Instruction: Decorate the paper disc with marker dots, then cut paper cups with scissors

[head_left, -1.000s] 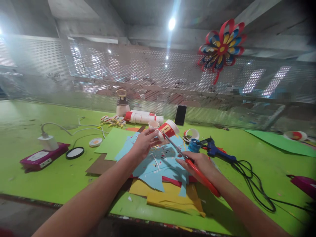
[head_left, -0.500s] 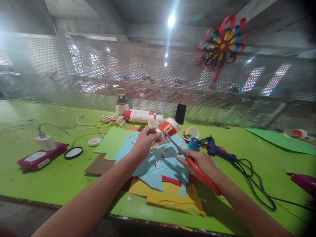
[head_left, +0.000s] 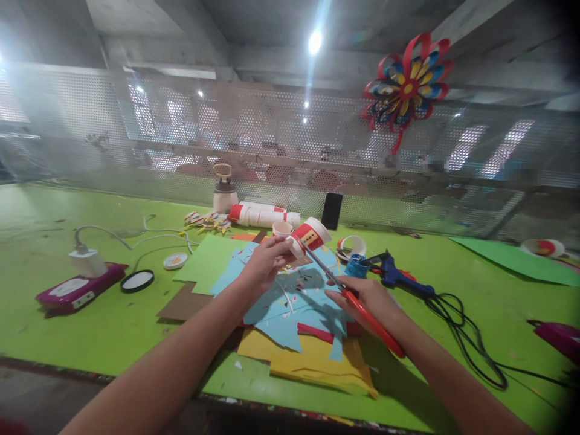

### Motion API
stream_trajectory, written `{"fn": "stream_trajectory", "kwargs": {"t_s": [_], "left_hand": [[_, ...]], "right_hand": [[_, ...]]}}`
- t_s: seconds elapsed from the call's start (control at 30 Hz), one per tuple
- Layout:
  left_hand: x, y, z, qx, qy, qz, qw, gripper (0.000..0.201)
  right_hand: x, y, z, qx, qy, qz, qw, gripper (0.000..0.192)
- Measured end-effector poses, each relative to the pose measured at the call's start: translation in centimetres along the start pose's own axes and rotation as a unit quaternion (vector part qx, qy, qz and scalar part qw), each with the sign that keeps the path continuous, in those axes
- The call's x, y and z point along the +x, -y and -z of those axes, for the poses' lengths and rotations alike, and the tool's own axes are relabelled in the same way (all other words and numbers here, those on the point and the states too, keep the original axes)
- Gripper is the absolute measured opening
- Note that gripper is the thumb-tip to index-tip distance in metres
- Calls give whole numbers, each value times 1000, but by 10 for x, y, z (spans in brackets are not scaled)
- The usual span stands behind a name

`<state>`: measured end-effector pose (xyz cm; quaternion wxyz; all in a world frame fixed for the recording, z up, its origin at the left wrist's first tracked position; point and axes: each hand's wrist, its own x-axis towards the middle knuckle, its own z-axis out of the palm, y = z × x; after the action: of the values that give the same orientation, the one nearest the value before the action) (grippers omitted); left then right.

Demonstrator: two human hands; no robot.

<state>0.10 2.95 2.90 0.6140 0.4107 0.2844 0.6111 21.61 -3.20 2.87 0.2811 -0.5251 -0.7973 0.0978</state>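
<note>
My left hand [head_left: 268,261] is closed on a red and white paper cup [head_left: 312,234], which lies tilted on its side in the air above the paper sheets. In my right hand [head_left: 369,302] are scissors with red handles [head_left: 372,322]. Their blades [head_left: 321,264] point up and left, and the tips meet the cup near its base. I cannot tell whether the blades are cutting into it. Beneath both hands lies a light blue sheet [head_left: 312,302] strewn with small paper scraps. Another small paper cup [head_left: 282,229] stands just behind my left fingers.
A blue glue gun [head_left: 399,275] with a looped black cable lies right of my right hand. Red and white stacked cups [head_left: 263,215], a spray bottle [head_left: 225,192] and a phone [head_left: 331,210] are at the back. A purple power strip [head_left: 81,290] sits left. Yellow paper [head_left: 317,368] lies in front.
Almost nothing differs. My left fingers have shifted slightly on the cup, and the whole view has moved a little. The scissors stay against the cup.
</note>
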Motion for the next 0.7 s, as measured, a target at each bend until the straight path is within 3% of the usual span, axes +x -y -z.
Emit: {"fn": "stream_trajectory", "kwargs": {"t_s": [0.7], "left_hand": [[-5, 0, -5, 54, -7, -46, 997, 35]], "right_hand": [[-2, 1, -1, 12, 6, -10, 1000, 41]]}}
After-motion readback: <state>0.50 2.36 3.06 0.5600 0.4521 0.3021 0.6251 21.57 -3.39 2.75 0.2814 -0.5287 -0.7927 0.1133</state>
